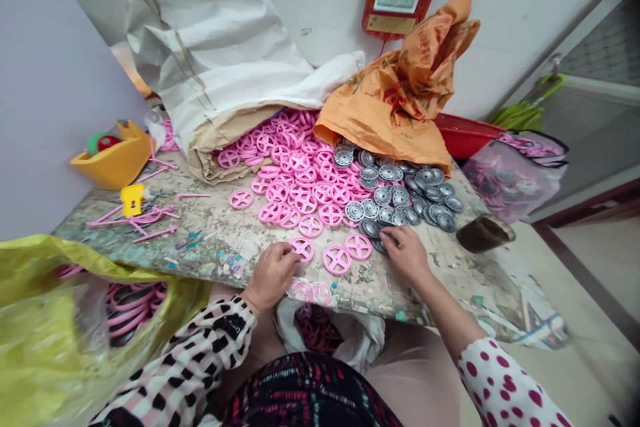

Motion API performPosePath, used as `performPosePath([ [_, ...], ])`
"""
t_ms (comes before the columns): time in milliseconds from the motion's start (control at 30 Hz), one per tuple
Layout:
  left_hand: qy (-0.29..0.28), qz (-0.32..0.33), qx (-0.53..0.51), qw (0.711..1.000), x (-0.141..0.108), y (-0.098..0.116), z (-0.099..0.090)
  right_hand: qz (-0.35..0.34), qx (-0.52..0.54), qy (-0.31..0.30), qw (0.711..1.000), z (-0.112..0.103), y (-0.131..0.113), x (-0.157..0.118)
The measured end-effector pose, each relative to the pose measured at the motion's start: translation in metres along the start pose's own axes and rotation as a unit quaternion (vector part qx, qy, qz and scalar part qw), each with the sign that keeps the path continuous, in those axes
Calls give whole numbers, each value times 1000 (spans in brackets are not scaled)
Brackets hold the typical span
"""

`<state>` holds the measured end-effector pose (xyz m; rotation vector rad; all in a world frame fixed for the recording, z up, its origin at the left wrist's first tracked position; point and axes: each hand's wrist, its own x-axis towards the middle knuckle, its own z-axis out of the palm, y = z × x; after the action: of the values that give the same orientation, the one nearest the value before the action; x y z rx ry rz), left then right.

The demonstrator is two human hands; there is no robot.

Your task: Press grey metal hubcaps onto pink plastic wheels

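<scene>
Near the table's front edge, my left hand has its fingers closed on the left rim of a pink wheel. Two more pink wheels, one lower and one slightly higher, lie between my hands. My right hand touches the front of the pile of grey discs, its fingertips over a dark grey disc; whether it grips this disc is unclear. A large heap of pink wheels spreads from a white sack behind. The grey discs lie at the mouth of an orange sack.
On the table's left are a yellow container, a yellow piece and pink sticks. A brown cup-like container lies at right. Open bags hang below the front edge, one yellow. A red basket stands behind.
</scene>
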<state>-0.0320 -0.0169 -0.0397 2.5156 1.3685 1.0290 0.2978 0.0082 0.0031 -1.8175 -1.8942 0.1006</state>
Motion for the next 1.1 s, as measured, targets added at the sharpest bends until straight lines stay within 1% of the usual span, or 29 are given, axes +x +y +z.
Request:
performPosePath([
  [100, -10, 11, -10, 1000, 0, 1, -1, 44, -44, -16, 998, -1, -7, 12],
  [233, -14, 4, -32, 999, 0, 3, -3, 117, -117, -43, 985, 7, -20, 24],
  [300, -17, -5, -36, 999, 0, 4, -4, 132, -127, -53, 982, 12, -23, 27],
  [367, -26, -10, -31, 999, 1, 6, -5, 132, -110, -35, 984, 15, -23, 30],
  [433, -45, -12, -23, 999, 2, 7, -5, 123, -66, -4, 990, 16, -21, 31],
  [533, -67, -18, -15, 997, 2, 7, -4, 130, 53, 22, 990, 13, -18, 30],
  [600, -67, -21, -22, 997, 2, 7, -4, 158, 138, 38, 977, 10, -20, 26],
  [667, -54, -35, -39, 997, 1, 6, -4, 184, 214, 66, 957, 8, -27, 20],
  [767, -48, -93, -74, 992, 5, 5, -4, 194, 311, 98, 925, 8, -41, 10],
  [800, -57, -117, -83, 988, 7, 4, -4, 189, 329, 100, 920, 9, -45, 7],
  [867, -88, -167, -95, 977, 15, 5, -4, 182, 333, 95, 920, 11, -49, 3],
  [967, -127, -235, -101, 958, 29, 7, -6, 198, 327, 88, 920, 12, -50, 0],
  [1033, -142, -260, -115, 948, 36, 9, -8, 218, 354, 83, 906, 13, -51, -4],
  [1100, -149, -272, -152, 938, 39, 12, -9, 228, 395, 75, 887, 13, -58, -11],
])
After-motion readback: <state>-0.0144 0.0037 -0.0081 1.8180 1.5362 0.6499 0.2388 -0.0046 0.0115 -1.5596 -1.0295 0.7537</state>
